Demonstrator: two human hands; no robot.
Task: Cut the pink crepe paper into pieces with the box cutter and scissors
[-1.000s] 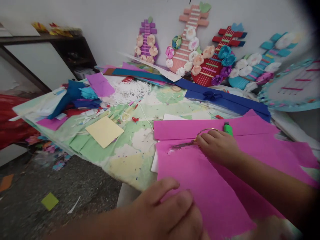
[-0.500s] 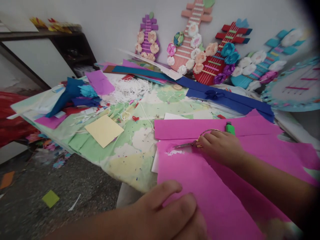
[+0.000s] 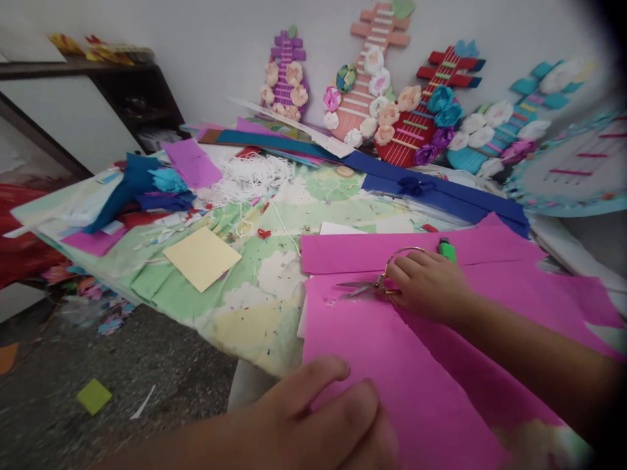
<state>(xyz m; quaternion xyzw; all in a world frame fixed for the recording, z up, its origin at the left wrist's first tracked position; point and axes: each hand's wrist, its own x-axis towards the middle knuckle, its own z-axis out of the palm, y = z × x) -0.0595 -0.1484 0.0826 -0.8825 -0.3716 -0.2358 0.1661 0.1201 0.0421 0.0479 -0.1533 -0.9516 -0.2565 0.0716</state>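
Observation:
A large sheet of pink crepe paper (image 3: 353, 339) lies over the near right part of the table, with its lower part reaching toward me. My right hand (image 3: 431, 285) has its fingers in the handles of gold-handled scissors (image 3: 376, 286). The scissors' blades are apart and point left over the pink sheet, just below a folded pink strip (image 3: 353, 253). At the bottom, my left hand (image 3: 333, 418) is closed at the sheet's left edge, its fingers bent over the paper; the fingertips are partly hidden. Beside my right hand lies a green cutter or marker (image 3: 447, 249).
A cream square of paper (image 3: 202, 258) and a tangle of white string (image 3: 257, 175) lie to the left. Blue crepe paper (image 3: 441, 196) stretches behind the pink. Several flower-decorated paper instruments, including a red one (image 3: 411, 130), lean on the wall. Scraps litter the floor.
The scissors' blades have opened, and the white patch beneath them on the pink paper has shrunk to specks. My left hand has stayed nearly in place. The whole view has shifted slightly.

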